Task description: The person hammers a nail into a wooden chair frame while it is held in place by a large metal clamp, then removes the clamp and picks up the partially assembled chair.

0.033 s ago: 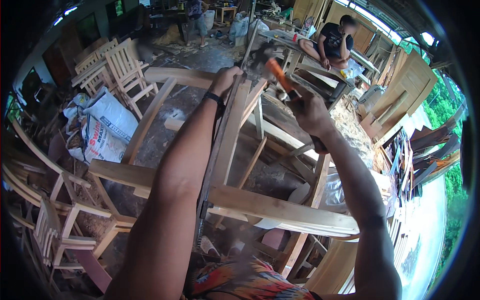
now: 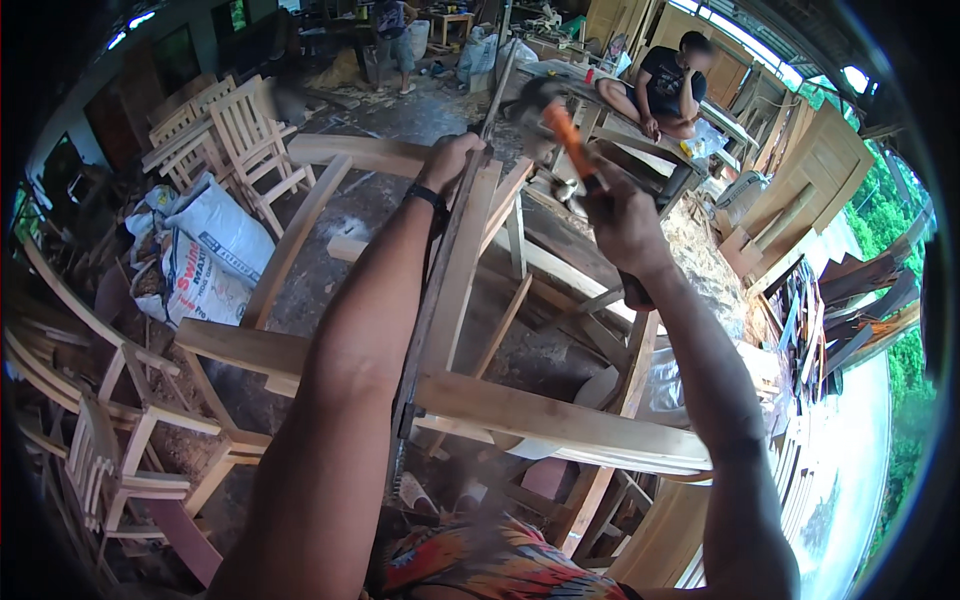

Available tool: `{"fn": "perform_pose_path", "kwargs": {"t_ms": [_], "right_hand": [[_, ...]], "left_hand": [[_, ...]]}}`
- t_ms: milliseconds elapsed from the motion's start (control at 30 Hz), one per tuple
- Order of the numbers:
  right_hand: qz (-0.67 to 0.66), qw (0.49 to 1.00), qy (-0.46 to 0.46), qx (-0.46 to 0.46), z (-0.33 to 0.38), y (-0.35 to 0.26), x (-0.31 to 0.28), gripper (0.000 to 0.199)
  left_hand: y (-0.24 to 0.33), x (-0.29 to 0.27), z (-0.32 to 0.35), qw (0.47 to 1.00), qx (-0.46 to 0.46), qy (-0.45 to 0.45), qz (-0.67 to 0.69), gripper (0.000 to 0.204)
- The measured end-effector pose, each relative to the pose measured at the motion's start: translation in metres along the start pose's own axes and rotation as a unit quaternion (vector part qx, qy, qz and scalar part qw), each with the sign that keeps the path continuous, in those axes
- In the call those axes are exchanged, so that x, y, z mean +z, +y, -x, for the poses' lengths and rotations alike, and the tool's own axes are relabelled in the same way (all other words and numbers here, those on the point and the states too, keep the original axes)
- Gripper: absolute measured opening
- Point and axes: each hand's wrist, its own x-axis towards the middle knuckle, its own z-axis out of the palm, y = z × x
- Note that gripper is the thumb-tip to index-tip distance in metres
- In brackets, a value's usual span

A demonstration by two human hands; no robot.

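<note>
Left of the bar clamp [image 2: 436, 283], slatted chairs [image 2: 245, 130] stand beyond a white sack [image 2: 215, 250]. At the clamp's far end, the left hand [image 2: 452, 163] appears closed around it, though some fingers are hidden. The clamp is a long, dark, narrow bar lying along the left side of 1 straight timber [image 2: 472, 245]; nearer the body, it passes over a curved rail [image 2: 565, 408] that extends to both sides. Timber and rail look pale, smooth-faced and unpainted, with light grain. Right of the clamp's far end, the right hand [image 2: 628, 225] grips a hammer [image 2: 572, 140] by its handle, orange toward the head; that head is dark, blurred and seemingly apart from the wood. The step in hand looks like hammering at the clamped frame; the next move calls for a controlled blow clear of the left hand, with the clamp steadied. Farther right beyond the clamp is a seated person [image 2: 665, 85].
</note>
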Motion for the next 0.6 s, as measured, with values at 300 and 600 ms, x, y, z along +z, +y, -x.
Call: {"fn": "perform_pose_path", "kwargs": {"t_ms": [300, 600], "right_hand": [[0.023, 0.981, -0.151, 0.119, -0.005, 0.004, -0.01, 0.058], [0.064, 0.99, -0.116, 0.058, 0.014, 0.007, 0.015, 0.052]], "left_hand": [[0.006, 0.006, 0.0, 0.997, 0.04, -0.009, -0.061, 0.024], [0.009, 0.015, 0.002, 0.999, -0.036, -0.009, 0.008, 0.029]]}}
